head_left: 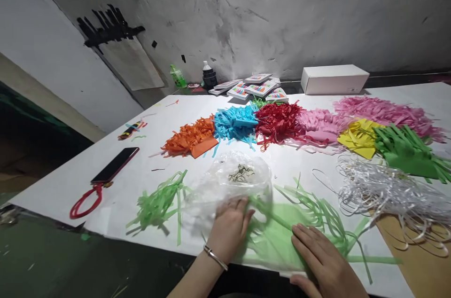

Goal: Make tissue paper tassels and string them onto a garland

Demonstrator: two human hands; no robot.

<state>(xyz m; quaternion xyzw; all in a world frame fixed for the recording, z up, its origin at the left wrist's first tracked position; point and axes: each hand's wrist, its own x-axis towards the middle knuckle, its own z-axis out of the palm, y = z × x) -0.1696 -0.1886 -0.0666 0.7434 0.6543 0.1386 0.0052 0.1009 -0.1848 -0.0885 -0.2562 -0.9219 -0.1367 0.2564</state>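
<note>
My left hand (230,225), with a silver bangle at the wrist, rests at the near edge of a clear plastic bag (214,185). Its thumb stands apart from the fingers, and a little motion blur softens them. Small pale, twisted bits (241,173) show inside the bag. To the right, my right hand (322,258) lies with stretched fingers on a light green tissue sheet (278,232). Part of that sheet's left side is under the bag and my left hand. Cut green strips (320,208) fan out on its right. A separate light green fringe bundle (158,201) lies left of the bag.
Fringed paper in orange (192,138), blue (236,121), red (280,119), pink (384,114), yellow (361,138) and dark green (405,150) lines the far side. White ribbon (384,190) tangles at right. A phone (115,165) lies left; a white box (333,79) stands behind.
</note>
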